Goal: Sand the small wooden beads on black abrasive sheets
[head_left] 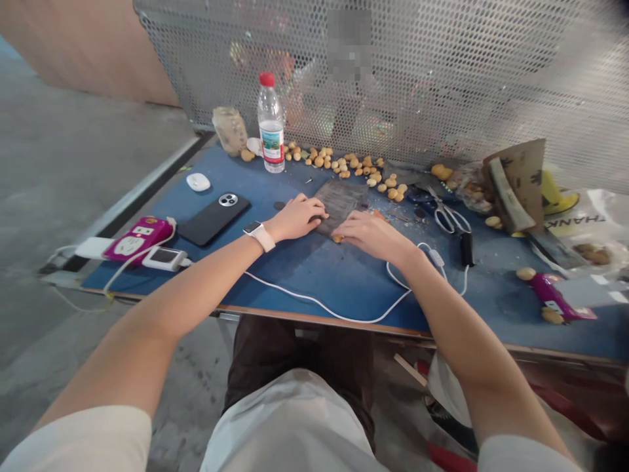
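My right hand [366,235] is closed, its fingertips pinching a small yellow-brown rounded piece [338,238] at the near edge of a dark, worn flat board [341,200]. Most of that piece is hidden under the fingers. My left hand [301,216] lies at the board's left edge, fingers stretched out and loosely bent, with nothing seen in it. Beyond the board, a row of small yellow-brown round things [344,164] runs along the back of the blue table [295,269]. A small dark flat piece [279,205] is beside my left hand.
Left are a phone [213,219], a white case [198,182] and a purple power strip [140,239]. A water bottle [272,131] stands before the perforated metal screen [442,78]. Scissors [449,216], a cardboard piece [518,180] and another purple strip [555,298] lie right. A white cable [314,301] crosses the front.
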`<state>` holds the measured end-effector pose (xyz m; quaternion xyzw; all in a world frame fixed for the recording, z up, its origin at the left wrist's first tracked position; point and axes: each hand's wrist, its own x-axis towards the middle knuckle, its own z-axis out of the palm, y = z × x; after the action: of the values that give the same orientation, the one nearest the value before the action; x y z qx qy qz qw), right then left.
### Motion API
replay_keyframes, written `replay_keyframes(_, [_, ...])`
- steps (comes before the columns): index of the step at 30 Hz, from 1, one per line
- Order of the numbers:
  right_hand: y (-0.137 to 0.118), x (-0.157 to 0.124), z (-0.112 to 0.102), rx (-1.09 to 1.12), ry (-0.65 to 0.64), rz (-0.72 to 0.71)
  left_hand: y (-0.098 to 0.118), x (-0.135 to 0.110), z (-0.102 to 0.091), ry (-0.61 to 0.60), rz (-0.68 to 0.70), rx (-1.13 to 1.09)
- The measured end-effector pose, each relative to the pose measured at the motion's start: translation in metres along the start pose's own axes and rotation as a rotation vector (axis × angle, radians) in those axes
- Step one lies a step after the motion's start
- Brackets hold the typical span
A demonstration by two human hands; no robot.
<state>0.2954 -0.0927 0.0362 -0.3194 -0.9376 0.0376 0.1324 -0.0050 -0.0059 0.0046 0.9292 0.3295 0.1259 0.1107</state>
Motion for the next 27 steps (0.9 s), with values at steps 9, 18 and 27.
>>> replay_keyframes(9, [-0.011,0.027,0.01,-0.036,0.01,0.053,-0.008,0.003,0.001,0.049,-0.018,-0.045])
replay_keyframes(18, [0.003,-0.007,-0.009,0.034,-0.025,0.029,-0.018,0.004,-0.011,0.037,0.041,-0.143])
replay_keyframes(27, [0.007,0.003,0.001,0.027,-0.003,-0.008,-0.044,-0.001,-0.033,-0.084,0.122,-0.168])
